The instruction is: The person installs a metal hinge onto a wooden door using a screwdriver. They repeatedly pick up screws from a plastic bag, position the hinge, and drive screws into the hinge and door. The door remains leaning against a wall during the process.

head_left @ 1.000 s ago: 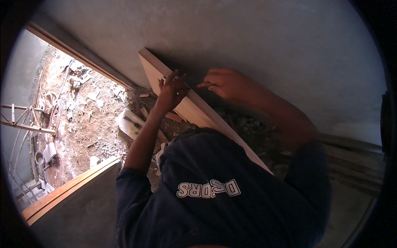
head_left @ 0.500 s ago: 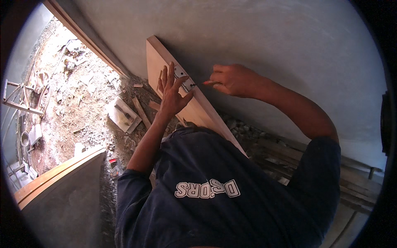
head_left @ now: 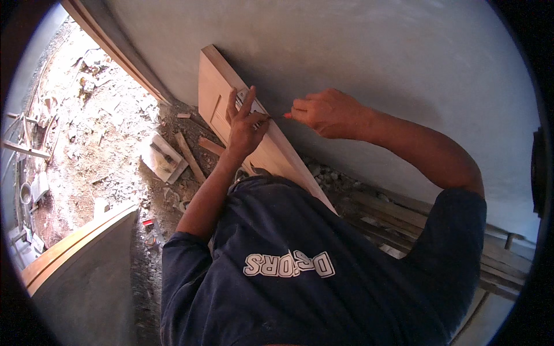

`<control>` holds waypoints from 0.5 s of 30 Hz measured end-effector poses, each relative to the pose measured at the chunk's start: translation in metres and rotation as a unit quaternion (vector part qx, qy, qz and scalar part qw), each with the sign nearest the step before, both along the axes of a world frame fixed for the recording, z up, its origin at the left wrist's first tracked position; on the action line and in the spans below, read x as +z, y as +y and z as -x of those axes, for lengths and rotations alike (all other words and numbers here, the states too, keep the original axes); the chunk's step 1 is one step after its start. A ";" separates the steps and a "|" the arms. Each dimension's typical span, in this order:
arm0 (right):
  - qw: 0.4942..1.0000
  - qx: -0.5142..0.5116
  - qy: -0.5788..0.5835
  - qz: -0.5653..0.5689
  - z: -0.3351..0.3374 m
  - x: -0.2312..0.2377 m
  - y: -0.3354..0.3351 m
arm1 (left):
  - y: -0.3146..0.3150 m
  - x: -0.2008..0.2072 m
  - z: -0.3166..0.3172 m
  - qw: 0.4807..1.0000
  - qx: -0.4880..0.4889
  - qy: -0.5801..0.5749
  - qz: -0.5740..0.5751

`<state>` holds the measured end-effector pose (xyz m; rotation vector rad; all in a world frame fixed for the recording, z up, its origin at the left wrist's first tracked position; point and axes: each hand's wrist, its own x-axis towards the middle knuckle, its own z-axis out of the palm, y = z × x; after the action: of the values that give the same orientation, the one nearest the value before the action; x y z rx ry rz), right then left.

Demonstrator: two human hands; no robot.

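Note:
A pale wooden door panel [head_left: 291, 164] leans on its side by the wall, its narrow edge turned up. A metal hinge [head_left: 258, 107] lies on that edge, partly covered by my left hand [head_left: 244, 131]. The thumb and index finger of this hand are pinched together at the hinge's near end; what they hold is too small to make out. Other fingers stretch along the hinge. My right hand [head_left: 332, 114] is closed round a screwdriver [head_left: 287, 115] with a red part showing. Its thin shaft points left to the pinched fingertips.
A grey plastered wall [head_left: 392, 52] rises behind the door panel. Wood scraps [head_left: 190, 155] and a pale board with a dark tool on it [head_left: 164, 158] lie on the littered ground at left. Planks [head_left: 392, 216] lie along the wall at right. A wood-edged panel [head_left: 81, 248] stands lower left.
My left thumb and index finger, spread apart before, have come together at the screwdriver's tip. My right hand has turned slightly and stays by the hinge. The view has shifted a little.

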<state>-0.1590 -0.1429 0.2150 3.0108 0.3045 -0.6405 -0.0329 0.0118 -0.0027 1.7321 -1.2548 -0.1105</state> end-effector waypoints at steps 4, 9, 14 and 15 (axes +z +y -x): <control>0.985 -0.143 0.045 -0.085 -0.008 -0.003 -0.004 | -0.003 -0.005 -0.004 0.999 -0.025 0.012 0.037; 0.889 -0.407 0.182 -0.106 -0.034 -0.002 -0.009 | -0.007 -0.011 -0.008 0.997 -0.048 0.012 0.061; 0.950 -0.282 0.093 -0.094 -0.018 -0.003 -0.002 | -0.004 -0.011 -0.009 0.997 -0.051 0.041 0.047; 0.958 -0.254 0.109 -0.070 -0.018 0.000 0.002 | -0.005 -0.011 -0.008 0.996 -0.055 0.055 0.046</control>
<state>-0.1415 -0.1411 0.2153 3.1641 -0.4603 -1.0249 -0.0251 0.0068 -0.0141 1.5565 -1.2543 -0.2065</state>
